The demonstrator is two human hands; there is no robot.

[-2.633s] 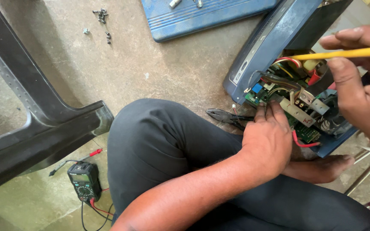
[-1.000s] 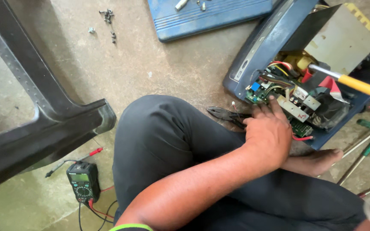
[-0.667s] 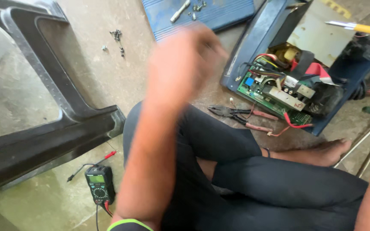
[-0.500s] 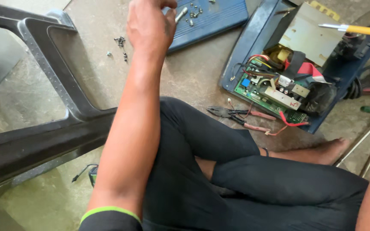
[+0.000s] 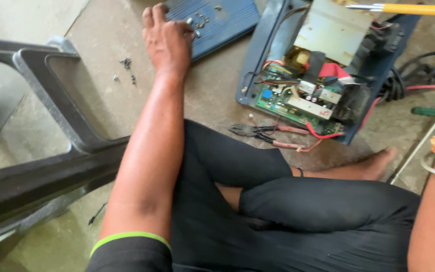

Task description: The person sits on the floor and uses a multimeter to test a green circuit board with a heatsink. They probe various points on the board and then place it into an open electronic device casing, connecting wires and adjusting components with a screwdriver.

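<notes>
Blue device casing (image 5: pixel 265 45): opened, circuit board (image 5: pixel 290 103) exposed. Removed cover (image 5: pixel 217 20): small screws (image 5: pixel 197 22) reached for by left hand (image 5: pixel 167 43), fingers loosely open. Reassembly outstanding. Right hand: out of view, state not determinable; yellow-handled screwdriver (image 5: pixel 414 8) over casing.

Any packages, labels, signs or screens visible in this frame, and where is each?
No packages, signs or screens show.
Label: a small pale sticker on the green circuit board inside the opened blue device case, right of centre; rectangular, print too small to tell.
The left hand rests at the blue lid, which bears screws but no label.
</notes>
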